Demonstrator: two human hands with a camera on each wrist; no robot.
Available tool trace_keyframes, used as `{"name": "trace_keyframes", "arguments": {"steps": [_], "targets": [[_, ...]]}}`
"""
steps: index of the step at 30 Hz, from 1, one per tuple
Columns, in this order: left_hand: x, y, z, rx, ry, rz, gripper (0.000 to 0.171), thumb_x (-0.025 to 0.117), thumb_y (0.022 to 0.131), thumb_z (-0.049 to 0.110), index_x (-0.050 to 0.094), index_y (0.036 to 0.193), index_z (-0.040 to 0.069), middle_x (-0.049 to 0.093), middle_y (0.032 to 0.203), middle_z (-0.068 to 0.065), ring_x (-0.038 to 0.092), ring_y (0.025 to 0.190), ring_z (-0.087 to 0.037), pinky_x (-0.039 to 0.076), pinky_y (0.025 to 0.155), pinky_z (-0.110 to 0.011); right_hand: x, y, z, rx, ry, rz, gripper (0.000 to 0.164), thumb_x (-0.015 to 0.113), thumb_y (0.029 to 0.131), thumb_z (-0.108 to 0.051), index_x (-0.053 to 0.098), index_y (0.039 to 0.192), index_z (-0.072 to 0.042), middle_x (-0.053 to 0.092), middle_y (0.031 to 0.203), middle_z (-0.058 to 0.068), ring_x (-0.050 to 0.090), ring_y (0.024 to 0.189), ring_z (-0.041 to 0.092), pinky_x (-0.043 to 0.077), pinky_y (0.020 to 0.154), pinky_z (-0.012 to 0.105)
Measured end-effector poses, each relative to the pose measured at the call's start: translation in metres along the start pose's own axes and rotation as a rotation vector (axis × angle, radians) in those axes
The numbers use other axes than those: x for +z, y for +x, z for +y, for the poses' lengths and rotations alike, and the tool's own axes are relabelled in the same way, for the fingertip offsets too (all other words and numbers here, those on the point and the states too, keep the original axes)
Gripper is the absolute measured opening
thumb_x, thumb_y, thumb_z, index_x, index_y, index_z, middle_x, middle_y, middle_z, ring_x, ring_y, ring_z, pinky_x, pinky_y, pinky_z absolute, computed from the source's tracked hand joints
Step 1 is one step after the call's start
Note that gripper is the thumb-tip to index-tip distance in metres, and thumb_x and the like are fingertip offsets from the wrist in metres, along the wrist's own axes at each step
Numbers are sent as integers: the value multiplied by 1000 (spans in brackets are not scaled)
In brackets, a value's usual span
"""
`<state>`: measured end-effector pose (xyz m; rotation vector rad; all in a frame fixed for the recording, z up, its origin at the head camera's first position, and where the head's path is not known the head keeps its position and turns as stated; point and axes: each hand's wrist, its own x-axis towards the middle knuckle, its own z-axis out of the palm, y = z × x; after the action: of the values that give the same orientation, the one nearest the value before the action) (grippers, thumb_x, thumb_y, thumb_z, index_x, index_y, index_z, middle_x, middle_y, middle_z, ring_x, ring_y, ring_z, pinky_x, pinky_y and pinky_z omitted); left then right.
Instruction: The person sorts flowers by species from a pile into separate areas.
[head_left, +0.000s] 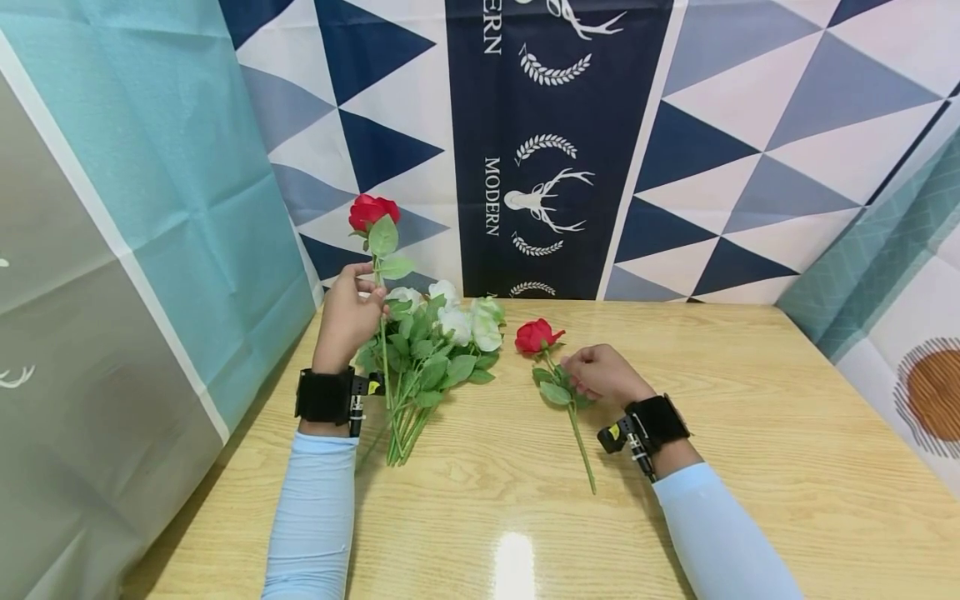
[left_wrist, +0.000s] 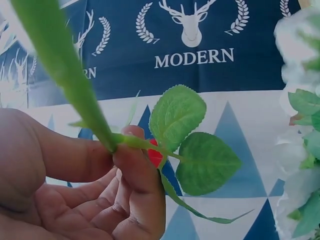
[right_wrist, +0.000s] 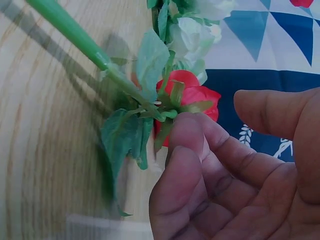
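Observation:
My left hand (head_left: 348,321) pinches the green stem (left_wrist: 75,82) of a red rose (head_left: 372,212) between thumb and fingers. That rose is upright, its bloom above the hand and its leaves (left_wrist: 207,162) just past the fingertips. A second red rose (head_left: 536,336) is low over the table at centre right, stem towards me. Beside it is my right hand (head_left: 606,372), its thumb apart from its loosely bent fingers (right_wrist: 175,177). These fingertips are at the base of the bloom (right_wrist: 202,97); whether they touch it I cannot tell.
Several white roses (head_left: 453,323) lie bunched on the wooden table (head_left: 465,508), behind and right of my left hand, stems towards me. A patterned cloth (head_left: 405,50) hangs along the back edge, with more cloth (head_left: 165,250) at the left side.

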<state>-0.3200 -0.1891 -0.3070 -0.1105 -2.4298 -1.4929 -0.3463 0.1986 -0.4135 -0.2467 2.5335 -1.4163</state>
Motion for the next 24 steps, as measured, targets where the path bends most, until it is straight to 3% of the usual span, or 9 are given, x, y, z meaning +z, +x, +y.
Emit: {"name": "trace_keyframes", "arguments": {"steps": [3, 6, 10, 13, 18, 24], "targets": [[0, -1, 1, 12, 10, 14, 49, 52, 108, 10, 36, 154, 3, 55, 118, -19, 66, 92, -35, 49, 74, -39, -2, -2, -4, -17, -2, 10, 32, 49, 107, -17, 65, 109, 11, 66, 109, 24, 61, 74, 22, 47, 60, 30], [0, -2, 3, 37, 10, 40, 48, 53, 108, 9, 37, 153, 4, 56, 117, -19, 67, 90, -34, 48, 71, -39, -6, -6, -10, -39, -22, 24, 34, 50, 108, -21, 64, 110, 10, 65, 117, 26, 65, 82, 29, 53, 68, 35], [3, -2, 6, 73, -29, 74, 47, 54, 107, 9, 40, 151, 4, 59, 118, -18, 68, 91, -31, 50, 72, -35, -12, -13, -21, -66, -52, 49, 38, 55, 108, -28, 66, 121, 6, 66, 105, 25, 65, 87, 34, 55, 73, 38], [8, -2, 8, 83, -92, 83, 45, 56, 106, 8, 44, 148, 2, 61, 120, -18, 69, 94, -29, 53, 74, -33, -15, -18, -31, -97, -58, 66, 37, 56, 107, -29, 66, 121, 4, 68, 101, 20, 65, 88, 36, 55, 72, 36], [18, -2, 11, 100, -202, 46, 38, 58, 105, 6, 51, 141, 0, 62, 120, -18, 68, 93, -27, 55, 79, -38, -16, -27, -46, -155, -73, 88, 36, 56, 108, -30, 67, 121, 2, 68, 97, 14, 65, 85, 32, 55, 71, 35], [36, -4, 18, 107, -252, -42, 38, 60, 104, 7, 52, 140, -2, 64, 118, -19, 68, 89, -21, 55, 79, -29, -12, -42, -67, -251, -130, 130, 38, 56, 108, -33, 68, 123, 0, 69, 100, 13, 65, 84, 24, 55, 76, 39]]}}
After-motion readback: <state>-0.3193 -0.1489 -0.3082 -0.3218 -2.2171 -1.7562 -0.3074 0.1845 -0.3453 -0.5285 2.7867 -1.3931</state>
